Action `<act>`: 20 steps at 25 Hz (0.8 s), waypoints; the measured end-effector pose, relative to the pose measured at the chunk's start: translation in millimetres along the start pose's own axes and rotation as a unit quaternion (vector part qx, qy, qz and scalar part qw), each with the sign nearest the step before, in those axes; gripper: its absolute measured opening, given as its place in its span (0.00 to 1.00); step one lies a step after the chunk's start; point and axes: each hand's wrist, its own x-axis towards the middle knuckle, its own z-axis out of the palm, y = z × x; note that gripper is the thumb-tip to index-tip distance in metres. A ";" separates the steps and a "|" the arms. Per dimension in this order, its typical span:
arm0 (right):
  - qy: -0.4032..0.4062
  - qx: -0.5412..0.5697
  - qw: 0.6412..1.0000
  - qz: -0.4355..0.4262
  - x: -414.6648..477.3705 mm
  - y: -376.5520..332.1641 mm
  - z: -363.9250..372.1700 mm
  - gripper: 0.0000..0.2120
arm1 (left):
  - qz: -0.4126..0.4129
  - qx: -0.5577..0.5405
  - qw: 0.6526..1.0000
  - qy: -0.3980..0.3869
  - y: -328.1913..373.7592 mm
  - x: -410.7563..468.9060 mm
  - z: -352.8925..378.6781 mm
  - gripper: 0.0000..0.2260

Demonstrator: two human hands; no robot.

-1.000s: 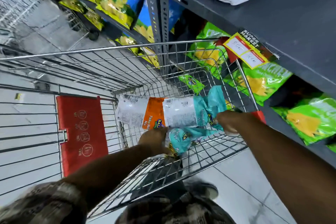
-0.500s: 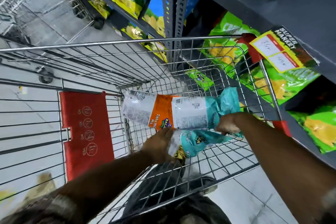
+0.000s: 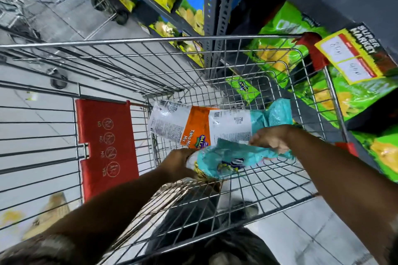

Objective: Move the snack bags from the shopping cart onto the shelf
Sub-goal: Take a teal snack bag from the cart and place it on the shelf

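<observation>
Both hands are closed on the teal bag (image 3: 232,160) low inside the cart (image 3: 193,38): the left hand (image 3: 178,162) clamps its near end, the right hand (image 3: 272,139) pinches the crumpled far end. An orange bag (image 3: 197,127) lies just behind, touching the teal one, with a further teal bag (image 3: 277,112) beside it. A small green bag (image 3: 245,90) sits farther back. The shelf (image 3: 323,2) stands just right of the cart. Judging by this, several bags are left, and the held one has yet to clear the cart
</observation>
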 end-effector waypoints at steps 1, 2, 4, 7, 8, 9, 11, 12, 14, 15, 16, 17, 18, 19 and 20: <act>-0.019 0.047 0.999 -0.004 -4.6 -3.5 0.2 0.14 | -0.008 -0.024 1.000 -0.007 0.2 -3.0 -8.4 0.25; -0.028 0.099 0.995 -0.001 -12.3 -7.7 -0.7 0.17 | -0.019 -0.053 0.998 -0.017 2.7 -5.7 -17.2 0.23; -0.024 0.238 0.970 -0.036 -24.8 -12.9 -8.7 0.22 | -0.020 -0.134 0.990 -0.045 14.4 -6.5 -37.7 0.22; -0.033 0.378 0.911 -0.159 -60.6 -27.2 -16.3 0.18 | 0.039 -0.212 0.974 -0.062 53.5 -4.7 -72.3 0.22; -0.034 0.417 0.887 -0.196 -74.9 -36.8 -17.9 0.12 | 0.061 -0.227 0.970 -0.067 67.7 -1.4 -83.1 0.21; -0.027 0.448 0.857 -0.254 -93.4 -47.0 -19.0 0.08 | 0.083 -0.235 0.966 -0.071 85.9 0.5 -93.8 0.20; 0.009 0.502 0.790 -0.350 -128.3 -61.0 -24.1 0.21 | 0.126 -0.244 0.958 -0.078 120.7 4.2 -111.6 0.18; 0.017 0.517 0.762 -0.390 -147.3 -65.9 -27.2 0.25 | 0.144 -0.236 0.959 -0.069 139.9 4.2 -117.6 0.17; 0.032 0.518 0.730 -0.444 -183.3 -66.2 -34.2 0.26 | 0.161 -0.222 0.961 -0.030 177.9 2.2 -128.2 0.25; 0.043 0.513 0.721 -0.464 -197.2 -63.4 -35.7 0.26 | 0.168 -0.229 0.959 -0.022 193.0 0.5 -132.0 0.25; 0.065 0.512 0.705 -0.487 -208.5 -55.3 -38.9 0.25 | 0.183 -0.230 0.956 -0.012 211.2 -3.6 -133.1 0.21; 0.101 0.508 0.681 -0.518 -220.5 -44.1 -41.8 0.23 | 0.203 -0.223 0.953 -0.002 232.4 -8.2 -131.8 0.18; 0.140 0.501 0.654 -0.550 -230.2 -34.4 -44.1 0.21 | 0.218 -0.211 0.953 0.007 250.9 -11.4 -130.8 0.16; 0.184 0.491 0.628 -0.575 -241.3 -23.6 -47.4 0.18 | 0.234 -0.197 0.952 0.004 271.1 -13.8 -127.4 0.13; 0.220 0.485 0.606 -0.590 -252.7 -9.3 -51.3 0.16 | 0.257 -0.180 0.950 -0.007 293.1 -16.7 -120.1 0.07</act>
